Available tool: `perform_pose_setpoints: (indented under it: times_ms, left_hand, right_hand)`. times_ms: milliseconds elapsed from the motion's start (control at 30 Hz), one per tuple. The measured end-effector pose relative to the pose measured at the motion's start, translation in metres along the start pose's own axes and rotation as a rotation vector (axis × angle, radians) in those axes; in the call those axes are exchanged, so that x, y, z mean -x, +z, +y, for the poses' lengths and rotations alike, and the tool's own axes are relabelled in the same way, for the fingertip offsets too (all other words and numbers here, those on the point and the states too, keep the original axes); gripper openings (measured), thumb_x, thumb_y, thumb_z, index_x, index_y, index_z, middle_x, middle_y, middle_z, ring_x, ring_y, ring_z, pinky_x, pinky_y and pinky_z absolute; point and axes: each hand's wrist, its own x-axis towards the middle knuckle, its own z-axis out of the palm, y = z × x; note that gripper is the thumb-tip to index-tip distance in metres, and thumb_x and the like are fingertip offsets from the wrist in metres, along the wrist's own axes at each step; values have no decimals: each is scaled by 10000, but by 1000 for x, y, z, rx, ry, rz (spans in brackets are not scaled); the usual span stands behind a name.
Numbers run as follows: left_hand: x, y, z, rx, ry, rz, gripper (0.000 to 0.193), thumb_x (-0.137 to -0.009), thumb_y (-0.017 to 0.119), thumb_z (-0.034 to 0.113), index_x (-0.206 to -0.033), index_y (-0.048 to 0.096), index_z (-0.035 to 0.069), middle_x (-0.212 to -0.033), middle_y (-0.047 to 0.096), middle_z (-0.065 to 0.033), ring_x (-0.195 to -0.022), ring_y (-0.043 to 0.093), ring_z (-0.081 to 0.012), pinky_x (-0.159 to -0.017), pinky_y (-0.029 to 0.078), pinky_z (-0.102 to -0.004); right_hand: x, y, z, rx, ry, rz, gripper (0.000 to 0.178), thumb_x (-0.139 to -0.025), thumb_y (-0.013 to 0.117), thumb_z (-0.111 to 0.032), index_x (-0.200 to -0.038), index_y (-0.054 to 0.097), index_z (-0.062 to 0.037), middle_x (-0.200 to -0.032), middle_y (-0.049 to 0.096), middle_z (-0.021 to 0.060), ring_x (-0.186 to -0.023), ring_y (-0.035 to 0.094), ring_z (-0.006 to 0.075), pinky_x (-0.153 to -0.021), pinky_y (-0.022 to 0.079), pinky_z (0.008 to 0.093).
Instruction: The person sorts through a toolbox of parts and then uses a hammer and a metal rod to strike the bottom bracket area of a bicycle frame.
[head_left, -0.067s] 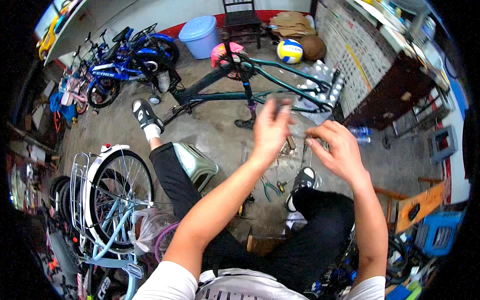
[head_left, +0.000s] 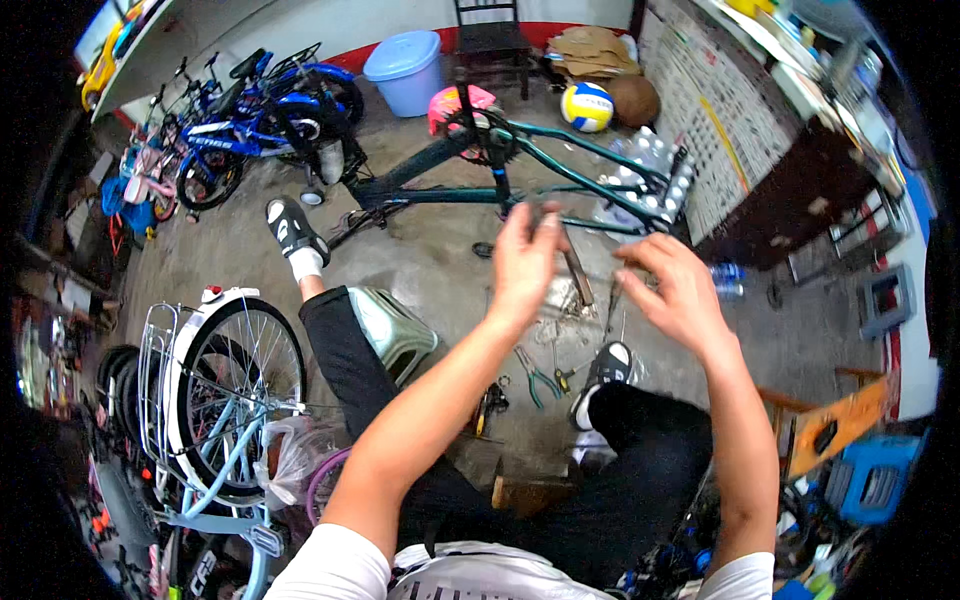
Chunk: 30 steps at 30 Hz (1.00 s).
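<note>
My left hand (head_left: pixel 524 268) is raised in front of a dark green bicycle frame (head_left: pixel 450 194). Its fingers are closed, thumb toward forefinger, around something dark and blurred that I cannot make out. To its right hovers my right hand (head_left: pixel 678 300), fingers half curled, with a gap between thumb and forefinger and nothing visible there. The frame, with its chainring (head_left: pixel 487 136), stretches across the floor beyond both hands. Beneath them lie a hammer-like tool (head_left: pixel 578 278) and a pair of green-handled pliers (head_left: pixel 543 386).
A pale green stool (head_left: pixel 395 335) stands by my left leg. Left lies a light blue bicycle (head_left: pixel 228 450) with a white mudguard. Farther off are small blue bicycles (head_left: pixel 235 140), a blue bin (head_left: pixel 405 75), a volleyball (head_left: pixel 586 107) and clear bottles (head_left: pixel 680 185). A pegboard cabinet (head_left: pixel 715 110) stands right.
My left hand has shifted left, widening the space between my hands. The right hand's thumb and forefinger look slightly farther apart. The view has swung a little.
</note>
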Motion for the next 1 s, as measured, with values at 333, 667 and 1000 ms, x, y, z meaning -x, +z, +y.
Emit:
perform_pose_setpoints:
  times_ms: [333, 667, 1000]
  left_hand:
    - [-131, -96, -9, -180, -9, 182, 189, -1036, 579, 246, -1137, 609, 89, -768, 573, 20, -548, 426, -30, -461, 307, -208]
    - [-97, -124, -10, 136, -152, 474, 210, -1036, 566, 231, -1168, 617, 75, -787, 582, 16, -542, 431, -45, -469, 313, -221]
    - [41, -193, -1, 123, -162, 728, 192, -1031, 566, 224, -1124, 614, 63, -772, 572, 22, -536, 422, -41, -465, 304, -218]
  right_hand:
    - [-160, 91, 165, -332, 319, -552, 412, -952, 683, -355, -1121, 654, 20, -889, 661, 110, -833, 618, 187, -747, 505, 349]
    - [-129, 107, 78, -398, 349, -568, 430, -1001, 584, -417, -918, 598, 5, -780, 623, 209, -777, 644, 327, -722, 484, 456]
    - [-78, 134, -42, -801, 484, -652, 340, -1026, 578, -311, -845, 582, -24, -671, 611, 41, -589, 592, 131, -577, 476, 299]
